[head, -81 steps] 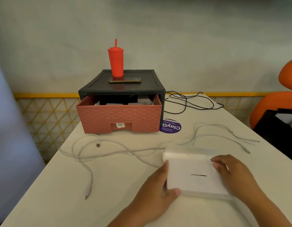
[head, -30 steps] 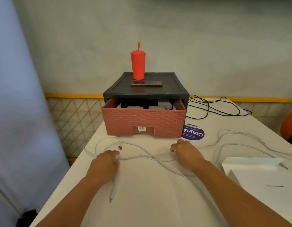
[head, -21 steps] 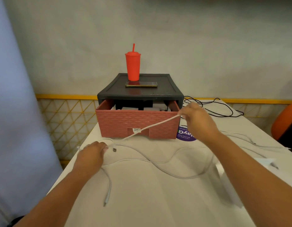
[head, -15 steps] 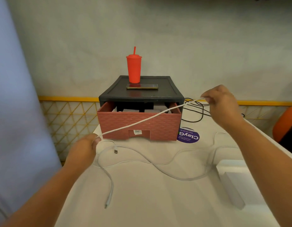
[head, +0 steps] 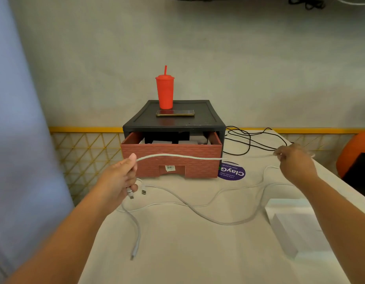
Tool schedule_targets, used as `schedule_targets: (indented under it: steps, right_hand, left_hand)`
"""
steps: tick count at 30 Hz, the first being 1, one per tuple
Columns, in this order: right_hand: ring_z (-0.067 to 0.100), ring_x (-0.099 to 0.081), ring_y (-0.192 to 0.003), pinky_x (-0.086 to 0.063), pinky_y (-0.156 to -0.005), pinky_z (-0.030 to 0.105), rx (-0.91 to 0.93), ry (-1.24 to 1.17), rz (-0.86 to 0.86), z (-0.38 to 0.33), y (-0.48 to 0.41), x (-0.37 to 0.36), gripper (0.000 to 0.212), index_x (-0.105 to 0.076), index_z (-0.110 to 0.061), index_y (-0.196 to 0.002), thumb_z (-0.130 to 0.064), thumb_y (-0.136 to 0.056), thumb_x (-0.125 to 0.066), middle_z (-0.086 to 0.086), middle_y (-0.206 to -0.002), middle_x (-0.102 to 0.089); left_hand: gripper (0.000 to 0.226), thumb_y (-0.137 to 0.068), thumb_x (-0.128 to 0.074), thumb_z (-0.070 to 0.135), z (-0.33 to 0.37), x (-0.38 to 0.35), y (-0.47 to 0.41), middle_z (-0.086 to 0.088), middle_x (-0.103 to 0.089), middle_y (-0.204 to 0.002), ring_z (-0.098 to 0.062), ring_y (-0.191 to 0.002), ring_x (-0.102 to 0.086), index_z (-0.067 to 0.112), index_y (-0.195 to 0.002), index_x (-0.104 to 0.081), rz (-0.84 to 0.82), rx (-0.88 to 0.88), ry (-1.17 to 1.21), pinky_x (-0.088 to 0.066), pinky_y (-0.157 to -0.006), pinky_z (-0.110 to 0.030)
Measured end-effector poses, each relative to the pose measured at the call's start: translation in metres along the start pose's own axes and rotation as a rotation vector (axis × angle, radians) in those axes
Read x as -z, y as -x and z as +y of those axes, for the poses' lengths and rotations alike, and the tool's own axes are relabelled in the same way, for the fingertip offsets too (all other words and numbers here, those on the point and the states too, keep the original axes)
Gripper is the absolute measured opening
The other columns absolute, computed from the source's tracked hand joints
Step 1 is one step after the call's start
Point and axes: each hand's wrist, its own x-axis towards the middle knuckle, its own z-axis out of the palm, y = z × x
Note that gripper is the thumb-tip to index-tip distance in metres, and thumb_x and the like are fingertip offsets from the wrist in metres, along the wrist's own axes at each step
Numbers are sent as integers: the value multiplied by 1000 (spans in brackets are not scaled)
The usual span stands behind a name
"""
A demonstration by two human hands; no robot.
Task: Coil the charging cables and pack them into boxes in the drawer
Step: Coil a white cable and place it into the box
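Tabletop point(head: 187, 253): left hand point(head: 118, 179) fingers point(head: 133, 159) clamp cable point(head: 177, 156) near left edge; right hand point(head: 296, 162) pinches it.

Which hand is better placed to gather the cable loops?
Probably left: the left hand grips the white cable near its plug, so loops could gather there; the right hand pinches it farther along.

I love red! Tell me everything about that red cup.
The red cup is a tall tumbler, plastic by its look, wider at the top, with a matching lid and a straight red straw. It stands upright on top of the black drawer unit, toward the back, right behind a phone lying flat. Nobody holds it.
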Motion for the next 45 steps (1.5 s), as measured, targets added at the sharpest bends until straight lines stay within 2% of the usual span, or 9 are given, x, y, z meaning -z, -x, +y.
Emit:
schedule_targets:
  steps: [5, 11, 14, 21, 28, 30, 33, 36, 45]
  right_hand:
    - [22, -51, -115, -41, -98, 35, 144, 20, -382, -41, 26, -3, 29, -62, -23, -117, -20, -88, -59, 1, -130, -54]
    - [8, -64, -99, -46, -90, 17, 188, -1016, -676, -134, 87, 20, 40, -63, -22, -111, -49, -92, -40, -1, -105, -69]
    - [15, -66, -76, -52, -80, 24, 234, -1225, -649, -157, 106, 20, 31, -62, -18, -106, -35, -90, -42, 3, -81, -68]
    - [-2, -40, -42, -40, -46, 20, 174, -931, -655, -174, 134, 9, 20, -56, -23, -106, -25, -99, -38, -7, -53, -43]
    - [13, -54, -100, -40, -84, 23, 389, -474, -737, -176, 153, 23, 36, -49, -20, -128, -35, -99, -34, -8, -105, -61]
    - [18, -54, -108, -42, -87, 26, 424, -397, -679, -174, 152, 30, 30, -54, -21, -118, -35, -99, -36, 0, -117, -61]
    - [21, -55, -82, -41, -68, 30, 504, -350, -504, -174, 147, 46, 18, -48, -26, -81, -31, -97, -42, -1, -83, -59]
    - [11, -50, -71, -37, -60, 22, 523, -347, -306, -170, 136, 59, 15, -60, -25, -81, -29, -92, -53, -12, -75, -55]
    - [6, -58, -70, -48, -65, 23, 441, -707, -191, -160, 104, 69, 17, -65, -30, -66, -20, -77, -71, -10, -70, -63]
  left_hand:
    - [35, -85, -45, 37, 13, -29, 13, 8, -24, -42, -3, -32, -22, 18, -55, -45, -234, 106, 424, -32, -37, -15]
    - [28, -88, -41, 32, 24, -68, 30, 8, -31, -43, -4, -35, -29, 18, -64, -49, -352, 96, 649, -39, -43, -16]
    - [18, -87, -41, 26, 31, -77, 37, 9, -40, -47, -4, -40, -40, 18, -76, -53, -378, 68, 752, -48, -53, -19]
    - [14, -85, -41, 21, 41, -85, 49, 5, -73, -90, -10, -86, -70, 19, -84, -55, -401, -75, 717, -52, -88, -33]
    - [15, -91, -41, 21, 35, -86, 45, 5, -63, -123, -6, -122, -50, 17, -85, -53, -313, -269, 433, -36, -102, -28]
    - [8, -90, -49, 21, 29, -83, 43, 9, -62, -123, -1, -119, -52, 16, -84, -51, -274, -378, 155, -40, -94, -20]
    - [16, -95, -44, 7, 15, -77, 38, 15, -65, -111, 6, -106, -57, 16, -83, -50, -238, -531, -315, -41, -84, -7]
    - [21, -95, -45, 4, 1, -75, 37, 16, -67, -84, 3, -84, -61, 19, -79, -48, -278, -559, -576, -46, -75, -15]
    - [28, -81, -39, 26, 12, -85, 57, 5, -41, -46, -6, -47, -38, 8, -78, -61, -471, -220, -190, -48, -69, -23]
